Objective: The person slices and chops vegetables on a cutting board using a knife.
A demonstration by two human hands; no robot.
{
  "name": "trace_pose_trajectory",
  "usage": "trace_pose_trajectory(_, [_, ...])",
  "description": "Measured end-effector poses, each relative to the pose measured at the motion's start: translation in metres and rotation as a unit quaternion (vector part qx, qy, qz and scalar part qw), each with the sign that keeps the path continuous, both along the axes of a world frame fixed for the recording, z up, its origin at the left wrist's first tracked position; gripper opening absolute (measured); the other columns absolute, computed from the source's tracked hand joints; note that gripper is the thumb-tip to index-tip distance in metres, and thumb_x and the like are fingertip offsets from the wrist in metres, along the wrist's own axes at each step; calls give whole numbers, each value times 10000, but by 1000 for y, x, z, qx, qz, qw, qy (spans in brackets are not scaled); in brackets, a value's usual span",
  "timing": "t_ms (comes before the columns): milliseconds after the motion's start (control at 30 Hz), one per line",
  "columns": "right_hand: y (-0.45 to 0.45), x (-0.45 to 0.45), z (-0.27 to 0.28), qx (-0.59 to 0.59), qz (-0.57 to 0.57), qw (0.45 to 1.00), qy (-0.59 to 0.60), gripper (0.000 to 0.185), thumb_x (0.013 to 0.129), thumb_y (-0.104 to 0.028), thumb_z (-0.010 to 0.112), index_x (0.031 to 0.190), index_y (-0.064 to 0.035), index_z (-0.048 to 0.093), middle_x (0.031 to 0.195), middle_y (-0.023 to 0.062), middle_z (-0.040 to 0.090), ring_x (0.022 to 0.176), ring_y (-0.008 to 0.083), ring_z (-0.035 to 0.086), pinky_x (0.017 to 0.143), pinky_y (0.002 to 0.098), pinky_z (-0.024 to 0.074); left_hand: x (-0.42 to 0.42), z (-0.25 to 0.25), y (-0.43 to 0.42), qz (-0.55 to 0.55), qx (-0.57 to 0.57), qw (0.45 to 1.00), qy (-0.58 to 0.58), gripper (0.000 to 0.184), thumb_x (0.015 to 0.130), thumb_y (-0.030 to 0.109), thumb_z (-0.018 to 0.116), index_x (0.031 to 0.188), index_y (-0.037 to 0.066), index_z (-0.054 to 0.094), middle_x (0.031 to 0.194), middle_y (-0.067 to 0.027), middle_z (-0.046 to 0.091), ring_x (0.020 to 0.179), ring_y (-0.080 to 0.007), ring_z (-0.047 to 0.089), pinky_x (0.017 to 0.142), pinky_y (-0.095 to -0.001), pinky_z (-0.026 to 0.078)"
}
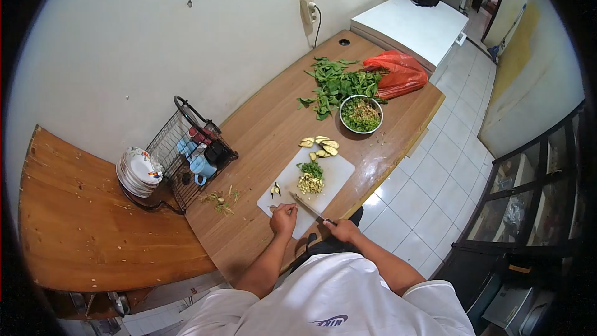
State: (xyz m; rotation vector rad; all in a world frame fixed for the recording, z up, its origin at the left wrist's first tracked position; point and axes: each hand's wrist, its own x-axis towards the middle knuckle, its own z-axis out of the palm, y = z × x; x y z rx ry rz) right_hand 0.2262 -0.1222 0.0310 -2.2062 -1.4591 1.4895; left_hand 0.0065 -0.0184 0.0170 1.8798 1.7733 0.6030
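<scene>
My right hand is wrapped round the dark handle of a knife, whose blade reaches left over the white cutting board. Close to the blade's tip, my left hand rests at the board's near left edge with its fingers closed; what they pinch is too small to name. Finely chopped pale bits lie on the board beside chopped greens. Left of them is a small dark-skinned pale piece. Cut eggplant-like pieces sit at the board's far edge.
Beyond the board stand a bowl of chopped greens, loose leaves and a red plastic bag. To the left are a wire dish rack with cups and plates, and plant scraps.
</scene>
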Motion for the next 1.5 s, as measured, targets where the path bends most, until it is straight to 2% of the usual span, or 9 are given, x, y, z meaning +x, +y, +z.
trace_pose_trajectory(167, [-8, 6, -11, 27, -14, 999, 40, 814, 947, -740, 385, 1132, -23, 723, 1079, 298, 690, 1074, 477, 639, 978, 467, 492, 7, -1, 2, 36, -23, 999, -18, 204, 857, 304, 747, 992, 156, 786, 958, -14, 737, 861, -239, 699, 749, -391, 542])
trace_pose_trajectory(433, [-5, 5, 7, -20, 31, 999, 20, 815, 951, -739, 370, 1133, -28, 723, 1098, 295, 689, 1090, 461, 643, 972, 472, 495, 22, 3, 11, 103, -50, 993, 14, 179, 835, 317, 765, 966, 195, 781, 957, 17, 730, 898, -256, 695, 758, -405, 538])
trace_pose_trajectory(667, [17, -2, 23, -22, 23, 999, -16, 792, 953, -731, 383, 1145, -44, 725, 1113, 295, 687, 1111, 442, 641, 984, 469, 492, 20, 7, 14, 76, -39, 994, 60, 184, 839, 326, 762, 957, 186, 775, 968, 10, 733, 914, -264, 696, 763, -407, 540])
trace_pose_trajectory(833, [-10, 17, -7, -18, 1, 997, 73, 780, 942, -740, 402, 1155, -66, 733, 1135, 263, 694, 1122, 430, 640, 991, 457, 491, 22, 7, 10, 110, -45, 993, 16, 182, 868, 331, 746, 977, 188, 777, 968, -4, 745, 903, -254, 699, 753, -413, 543])
trace_pose_trajectory(933, [-29, 28, 2, -11, 3, 999, 48, 774, 940, -741, 405, 1147, -74, 739, 1138, 249, 698, 1123, 421, 641, 987, 459, 493, 21, 17, 11, 125, -98, 987, -15, 203, 874, 327, 747, 1005, 174, 779, 968, -27, 746, 884, -232, 700, 754, -386, 544])
trace_pose_trajectory(1033, [-27, 30, 31, -32, 0, 999, 33, 770, 938, -741, 408, 1121, -73, 744, 1107, 252, 703, 1107, 418, 647, 978, 467, 498, 6, -2, 9, 67, -66, 991, -98, 234, 857, 303, 768, 1026, 142, 777, 969, -52, 736, 855, -214, 697, 751, -362, 546])
trace_pose_trajectory(1133, [-23, 26, 31, -16, 10, 1000, 10, 766, 938, -739, 410, 1082, -67, 747, 1067, 250, 711, 1089, 412, 656, 967, 479, 502, -4, -5, 0, 11, -3, 997, -76, 250, 841, 272, 785, 1030, 109, 773, 963, -62, 723, 833, -209, 692, 746, -348, 548])
trace_pose_trajectory(1433, [-3, 24, 51, -19, 11, 1000, -9, 754, 945, -734, 386, 1165, -96, 721, 1030, 237, 721, 1036, 407, 680, 904, 493, 535, -1, 4, 2, 21, -31, 999, -21, 187, 820, 251, 796, 934, 103, 792, 907, -53, 729, 799, -220, 693, 729, -342, 546])
trace_pose_trajectory(1500, [-5, 24, 46, -18, 14, 1000, -1, 743, 943, -732, 400, 1132, -95, 735, 1034, 240, 720, 1033, 415, 679, 906, 494, 533, 2, 5, 4, 36, -32, 999, -21, 188, 821, 258, 795, 936, 110, 794, 895, -54, 734, 798, -222, 697, 725, -346, 545])
